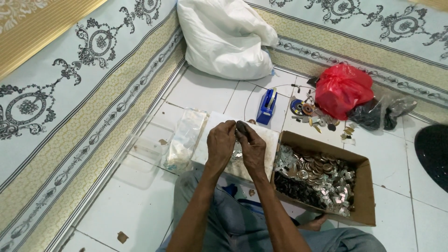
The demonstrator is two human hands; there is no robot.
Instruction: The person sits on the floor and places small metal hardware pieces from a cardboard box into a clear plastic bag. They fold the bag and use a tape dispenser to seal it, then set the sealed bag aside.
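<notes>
Head view: a small dark part (241, 127) is pinched between the fingertips of both hands, held just above a pale flat board (270, 140) that rests on the tiled floor (140, 205) in front of the person's knees. The left hand (221, 140) is closed on the part from the left, its grip pressed together around it; the right hand (252, 147) is closed on it from the right, fingers bent inward. A few small metal pieces are seen on the board beneath the hands.

Just to the right of the board, an open cardboard box (366, 196) is filled with shiny metal fittings, round discs and dark pieces. To the left, a clear plastic bag (186, 135) is laid on the tiles. Beyond the board, a blue tape dispenser (267, 106) is stood upright, with scattered small parts (317, 119) beside it. Farther back, a red plastic bag (343, 89), a dark bag (368, 116) and a white sack (224, 37) are set against the patterned wall.
</notes>
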